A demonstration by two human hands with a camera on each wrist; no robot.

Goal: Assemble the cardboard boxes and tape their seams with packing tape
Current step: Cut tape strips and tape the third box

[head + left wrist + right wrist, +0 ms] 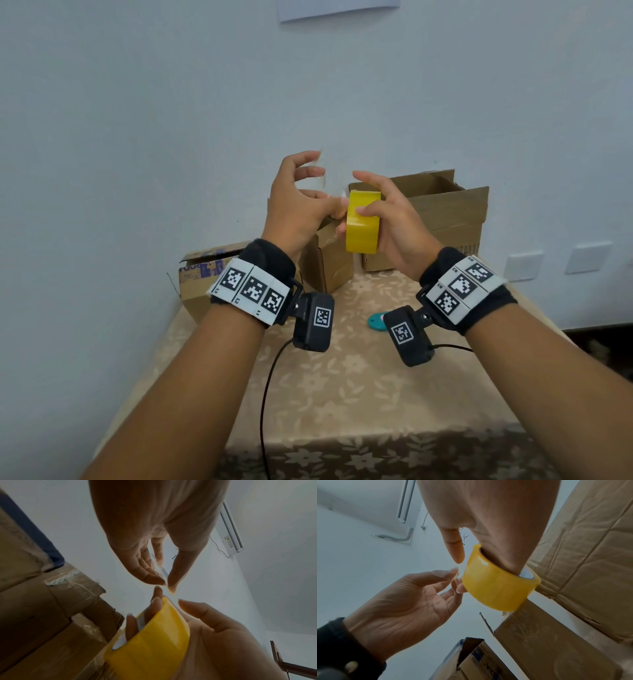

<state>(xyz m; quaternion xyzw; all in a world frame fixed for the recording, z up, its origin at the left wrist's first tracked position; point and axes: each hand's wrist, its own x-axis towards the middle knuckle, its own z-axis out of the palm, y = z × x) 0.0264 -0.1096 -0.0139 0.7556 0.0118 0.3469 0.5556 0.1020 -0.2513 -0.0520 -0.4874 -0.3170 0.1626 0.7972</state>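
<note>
Three boxes (442,219) wait untaped, flaps up | right hand (387,222) grips tape roll (363,222) | left hand (298,205) pinches its clear loose end.

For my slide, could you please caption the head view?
Right hand holds a yellow tape roll while the left hand pinches its free end, above open cardboard boxes.

mid box (329,260): mostly hidden behind hands | teal item (376,320): part hidden by wrist cam, unidentifiable
</note>
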